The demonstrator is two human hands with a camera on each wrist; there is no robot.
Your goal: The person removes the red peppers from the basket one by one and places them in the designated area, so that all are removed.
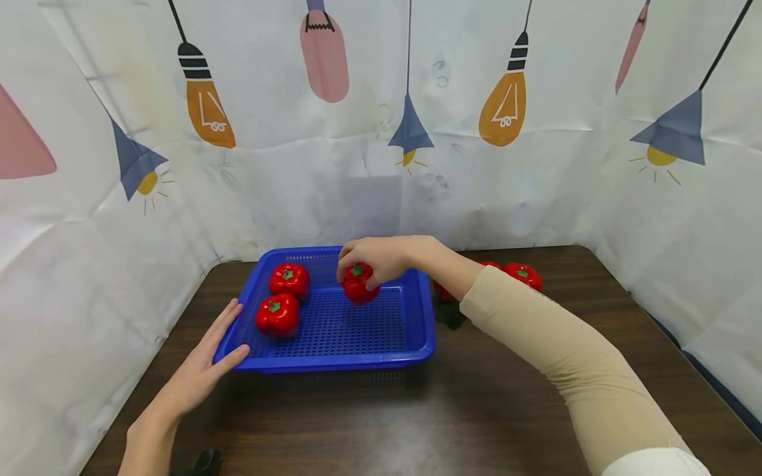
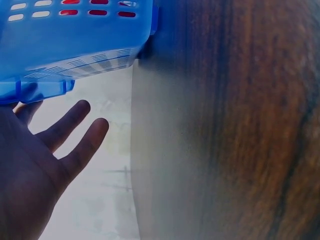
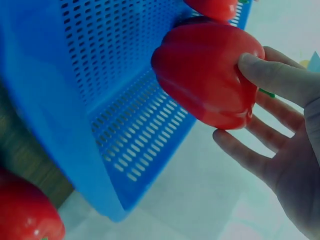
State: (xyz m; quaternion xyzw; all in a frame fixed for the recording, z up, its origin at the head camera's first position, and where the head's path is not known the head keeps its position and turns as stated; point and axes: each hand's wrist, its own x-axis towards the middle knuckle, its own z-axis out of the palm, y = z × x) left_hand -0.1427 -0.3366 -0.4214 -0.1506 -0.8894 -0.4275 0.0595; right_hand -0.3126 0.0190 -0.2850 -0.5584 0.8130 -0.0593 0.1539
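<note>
A blue perforated plastic basket (image 1: 351,360) stands on the dark wooden table. Two red bell peppers, one at the back (image 1: 289,279) and one in front of it (image 1: 278,316), sit in its left part. Over the basket's middle my right hand (image 1: 375,256) pinches a third red bell pepper (image 1: 359,285) between thumb and fingers; the right wrist view shows this pepper (image 3: 207,75) from the side. My left hand (image 1: 205,357) rests with straight fingers against the basket's left rim, and the left wrist view shows its spread fingers beside the basket wall (image 2: 75,45).
More red bell peppers (image 1: 522,274) lie on the table right of the basket, partly hidden behind my right forearm. A black object (image 1: 450,315) is beside them. Another dark object (image 1: 205,463) shows at the front left. A white printed curtain (image 1: 357,192) hangs behind the table (image 1: 476,410).
</note>
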